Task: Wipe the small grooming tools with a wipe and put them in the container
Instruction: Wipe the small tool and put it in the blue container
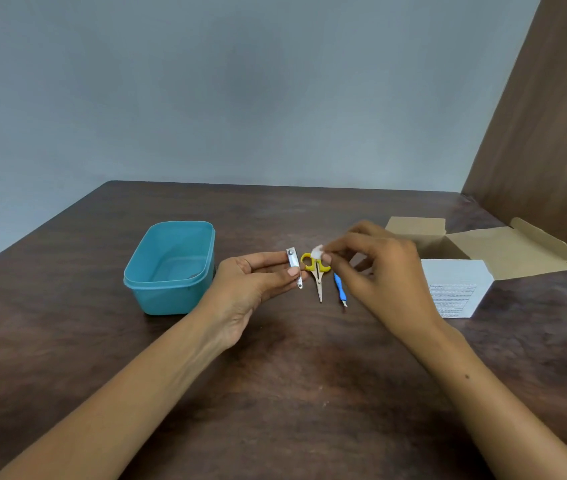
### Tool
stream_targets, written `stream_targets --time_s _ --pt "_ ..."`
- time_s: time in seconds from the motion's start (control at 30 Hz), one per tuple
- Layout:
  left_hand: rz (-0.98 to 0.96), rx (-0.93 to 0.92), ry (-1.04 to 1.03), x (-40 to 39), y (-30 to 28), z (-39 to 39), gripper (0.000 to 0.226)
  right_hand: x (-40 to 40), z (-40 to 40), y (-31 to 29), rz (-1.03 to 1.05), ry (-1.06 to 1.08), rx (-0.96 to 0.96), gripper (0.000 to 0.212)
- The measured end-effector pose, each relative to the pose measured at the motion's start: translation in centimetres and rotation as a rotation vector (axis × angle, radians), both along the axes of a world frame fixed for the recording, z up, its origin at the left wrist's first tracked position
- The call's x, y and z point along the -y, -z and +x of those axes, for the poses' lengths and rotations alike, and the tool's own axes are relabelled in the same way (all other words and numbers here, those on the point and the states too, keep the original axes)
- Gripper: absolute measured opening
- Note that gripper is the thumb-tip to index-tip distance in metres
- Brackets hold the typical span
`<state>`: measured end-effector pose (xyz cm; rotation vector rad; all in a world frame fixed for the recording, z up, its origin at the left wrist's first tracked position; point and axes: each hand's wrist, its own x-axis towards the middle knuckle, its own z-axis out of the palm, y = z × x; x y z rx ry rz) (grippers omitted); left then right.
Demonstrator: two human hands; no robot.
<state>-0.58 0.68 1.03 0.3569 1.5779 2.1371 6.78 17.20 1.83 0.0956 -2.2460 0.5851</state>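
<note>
we are at the start: our left hand (pixel 254 282) pinches the nail clipper (pixel 294 266) mid-table, our right hand (pixel 379 271) pinches a small wipe (pixel 317 251) just beside it. scissors (pixel 316 275) and blue tool (pixel 339 289) lie unwiped; the container (pixel 171 268), left, looks empty.

Plain room: wooden table (pixel 275 393), bare wall (pixel 240 81)

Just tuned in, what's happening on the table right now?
A person holds a nail clipper in the left hand and pinches a small white wipe in the right hand, close to it. Yellow-handled scissors and a blue-handled tool lie on the table. The teal container looks empty. An open white box sits to the right.
</note>
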Motion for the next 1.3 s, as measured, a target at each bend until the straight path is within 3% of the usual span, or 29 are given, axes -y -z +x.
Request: stream_targets --time_s 0.13,0.37,0.63,0.83,1.17,1.3 --pt "-0.066 -0.109 0.023 -0.2 0.1 0.6 0.027 0.5 0.1 0.0 -0.034 -0.024 -0.056 0.01" --pt "-0.143 -0.314 -0.045 -0.2 -0.1 1.0 0.045 1.5 -0.1 0.9 0.022 -0.059 -0.013 0.011" --pt "-0.162 -0.342 -0.051 0.0 -0.1 0.8 0.047 1.3 -0.3 1.0 -0.016 -0.099 0.043 0.011" --pt "-0.163 -0.359 -0.034 0.0 -0.3 0.7 0.04 0.6 -0.4 1.0 -0.038 0.004 -0.037 0.009" --pt "-0.15 -0.375 -0.082 0.1 -0.3 0.5 0.038 1.2 -0.2 1.0 0.043 -0.1 0.003 0.011" --pt "-0.171 -0.406 -0.079 0.1 -0.2 0.5 0.038 1.0 -0.3 1.1 -0.023 -0.055 -0.042 0.009"
